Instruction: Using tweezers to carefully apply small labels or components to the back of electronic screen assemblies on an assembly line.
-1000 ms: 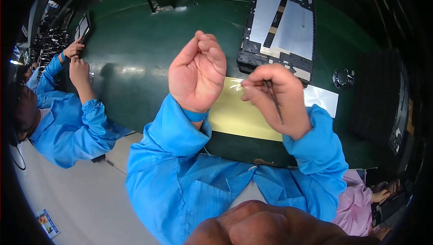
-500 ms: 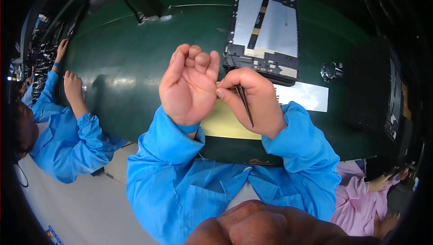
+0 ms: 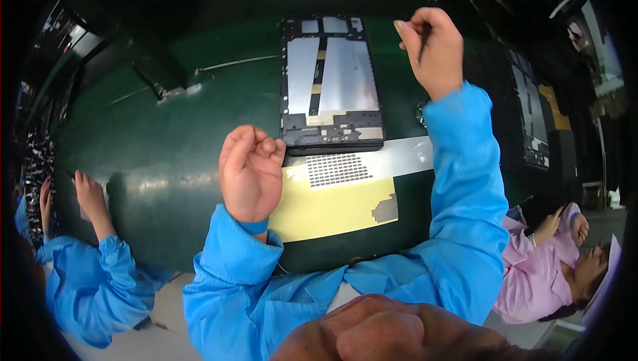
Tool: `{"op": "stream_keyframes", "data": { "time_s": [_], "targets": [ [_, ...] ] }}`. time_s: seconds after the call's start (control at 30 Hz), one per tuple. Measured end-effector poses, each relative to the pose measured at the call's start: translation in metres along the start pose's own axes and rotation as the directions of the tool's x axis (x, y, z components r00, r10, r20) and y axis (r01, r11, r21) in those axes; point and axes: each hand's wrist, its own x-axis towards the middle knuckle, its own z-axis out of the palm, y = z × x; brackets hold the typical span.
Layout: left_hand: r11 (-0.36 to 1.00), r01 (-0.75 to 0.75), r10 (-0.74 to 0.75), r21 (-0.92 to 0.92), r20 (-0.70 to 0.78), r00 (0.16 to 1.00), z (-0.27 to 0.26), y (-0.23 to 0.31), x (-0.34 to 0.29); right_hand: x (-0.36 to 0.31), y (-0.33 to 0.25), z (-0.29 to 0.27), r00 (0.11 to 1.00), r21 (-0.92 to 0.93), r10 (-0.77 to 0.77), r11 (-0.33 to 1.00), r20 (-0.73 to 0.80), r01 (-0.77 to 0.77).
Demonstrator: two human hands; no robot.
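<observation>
My left hand (image 3: 251,171) is palm up with its fingers curled in, beside the near left corner of a flat tablet-like device (image 3: 342,72). Whatever its fingers may hold is hidden. My right hand (image 3: 435,52) is raised to the right of the device, fingers pinched on tweezers (image 3: 420,57), of which only a thin dark sliver shows. The device lies with its metal back and a dark ribbon strip (image 3: 319,72) exposed. Below it is a yellow sheet (image 3: 325,211) with rows of small dark pieces (image 3: 339,169) near its top and a grey patch (image 3: 386,209) at its right.
A pale shiny strip (image 3: 409,155) extends right from the sheet. Another device (image 3: 530,108) stands at the far right. A dark stand (image 3: 136,35) is at the back left of the green table (image 3: 166,188). Co-workers in blue (image 3: 100,288) and pink (image 3: 541,281) sit either side.
My right hand has moved from beside my left palm up and right, past the device. My left fingers have curled further. The view has shifted, and the yellow sheet's dark pieces now show.
</observation>
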Motion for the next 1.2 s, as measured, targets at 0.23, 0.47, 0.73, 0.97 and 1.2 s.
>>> {"op": "stream_keyframes", "data": {
  "time_s": [0.23,0.47,0.73,0.97,1.2],
  "targets": [
    [0.998,-0.017,0.020,0.065,-0.044,0.999,-0.006,0.000,0.006,0.043,0.022,0.006,0.988,-0.391,0.141,0.907,-0.064,-0.155],
    [0.995,-0.011,0.021,0.101,-0.091,0.996,-0.002,-0.002,0.010,0.052,0.055,0.003,0.989,-0.195,-0.005,0.981,-0.149,-0.024],
    [0.704,-0.029,0.064,0.710,-0.023,0.998,-0.006,-0.014,0.017,-0.056,-0.004,0.010,0.968,0.181,0.194,0.958,0.161,-0.223],
    [0.495,-0.082,0.002,0.865,0.093,0.996,0.002,-0.022,0.023,-0.116,-0.010,0.034,0.872,0.563,0.477,0.693,0.110,-0.450],
    [0.543,-0.122,0.047,0.831,0.114,0.992,0.005,-0.030,0.021,-0.107,-0.008,0.029,0.908,0.469,0.388,0.780,0.158,-0.415]
  ]
}}
